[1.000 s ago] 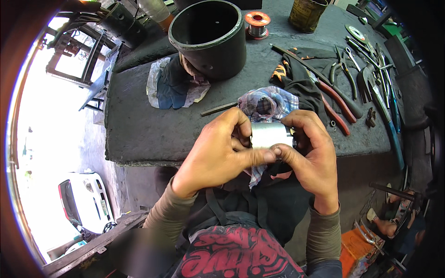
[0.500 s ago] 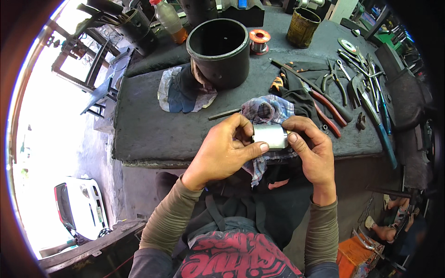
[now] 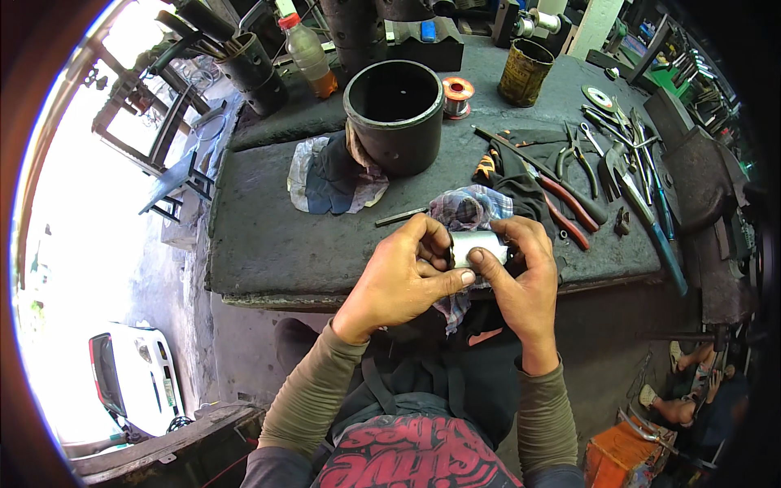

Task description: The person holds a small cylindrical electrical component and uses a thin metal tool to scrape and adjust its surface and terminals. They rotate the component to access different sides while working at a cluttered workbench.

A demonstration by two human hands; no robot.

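A short silver metal cylinder (image 3: 475,242) lies sideways between my two hands, above the near edge of the dark workbench (image 3: 268,260). My left hand (image 3: 399,272) grips its left end, thumb below and bent fingers behind. Round the right end is my right hand (image 3: 525,281), with its thumb pressed on the front and its fingers behind. Both ends are partly hidden by fingers. A plaid cloth (image 3: 488,203) is bunched just behind the cylinder and hangs over the bench edge. To the left of the cloth lies a thin dark metal bar (image 3: 400,218).
A wide black metal pot (image 3: 399,150) stands behind, beside a wire spool (image 3: 458,98) and a stained can (image 3: 525,77). Red-handled cutters (image 3: 569,203), pliers (image 3: 579,154) and several tools lie at right. Sandpaper-like sheets (image 3: 329,183) lie left of the pot.
My right thumb has moved left from the cylinder's end onto its front, and my right hand has come closer to the left one. The whole view has shifted slightly.
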